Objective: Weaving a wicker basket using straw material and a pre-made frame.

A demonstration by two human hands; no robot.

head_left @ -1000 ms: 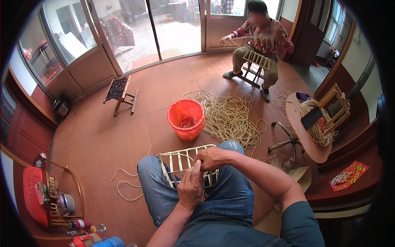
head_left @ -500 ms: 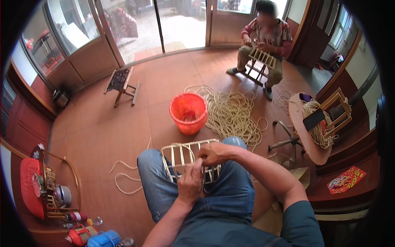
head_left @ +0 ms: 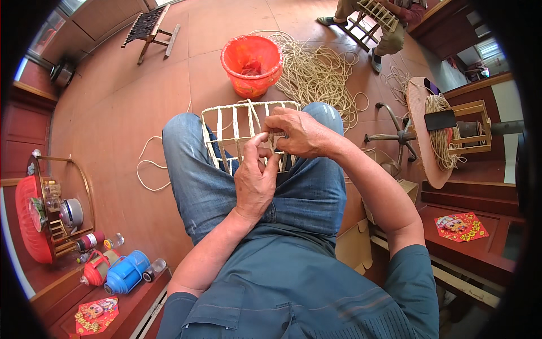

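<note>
A rectangular frame strung with pale cord point(head_left: 235, 123) rests across my thighs, its strands spaced apart with a few crossing them. My right hand point(head_left: 298, 133) is over the frame's right half, fingers bent and closed in a pinch on the cord. Just beside it, my left hand point(head_left: 255, 179) has its thumb and fingers drawn together at the same spot, closed on the cord too. Fingertips nearly meet there, and the exact strand between them is partly hidden. One loose cord end trails over the frame's far edge.
Ahead stands a red bucket point(head_left: 252, 66) beside a heap of pale cord point(head_left: 316, 79). A folding stool point(head_left: 152, 31) is far left. Another person's legs point(head_left: 389, 42) show far right. At right is a board point(head_left: 420, 135) bearing cord; thermoses point(head_left: 129, 272) stand lower left.
The view has tilted downward, so the bucket, cord heap and other person sit higher in the picture. My left hand has turned, its fingers more curled; both hands stay on the strung frame.
</note>
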